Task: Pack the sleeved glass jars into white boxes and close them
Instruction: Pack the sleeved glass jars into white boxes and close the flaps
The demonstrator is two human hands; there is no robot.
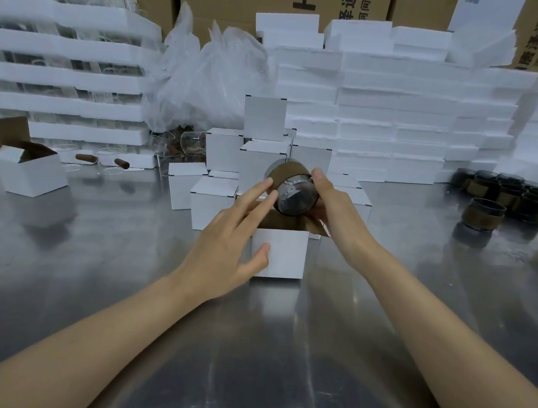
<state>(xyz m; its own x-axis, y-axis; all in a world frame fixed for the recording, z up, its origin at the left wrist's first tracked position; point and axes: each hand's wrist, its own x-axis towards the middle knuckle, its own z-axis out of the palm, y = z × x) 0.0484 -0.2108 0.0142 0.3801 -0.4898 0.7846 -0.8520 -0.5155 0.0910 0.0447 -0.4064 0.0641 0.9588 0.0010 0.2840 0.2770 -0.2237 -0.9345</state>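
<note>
Steel table (98,255), foam stacks (394,117), cartons (339,4) behind

Single view, head-mounted, wide-angle. Looks forward and down over a steel table (64,285) from the person's side. Both forearms enter from the bottom corners and converge near frame centre, so the left hand (226,245) and right hand (334,208) sit close to the lens, mid-frame. The open white box (278,255) is right at centre, close range. Far end of the table and the foam stacks (394,117) fill the upper half; brown cartons (339,4) run along the top edge. Straight lines bow toward the edges. No second view, so no overlap.
</note>
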